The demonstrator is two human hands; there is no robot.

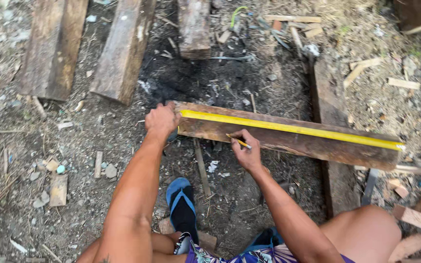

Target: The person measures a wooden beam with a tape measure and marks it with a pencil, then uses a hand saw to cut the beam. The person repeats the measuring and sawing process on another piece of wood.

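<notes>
A brown wooden plank (pixel 317 146) lies across the ground in front of me, raised at its right end on another board. A yellow tape measure blade (pixel 288 129) runs along its top from left to right. My left hand (pixel 162 121) presses down on the plank's left end, over the start of the tape. My right hand (pixel 245 152) holds a yellow pencil (pixel 239 141) with its tip against the plank's near face. My foot in a blue flip-flop (pixel 181 207) rests on the dirt below.
Several weathered planks (pixel 123 48) lie at the top left. A long board (pixel 334 170) runs under the plank's right end. Wood offcuts (pixel 417 219) and chips litter the dirt at the right and left.
</notes>
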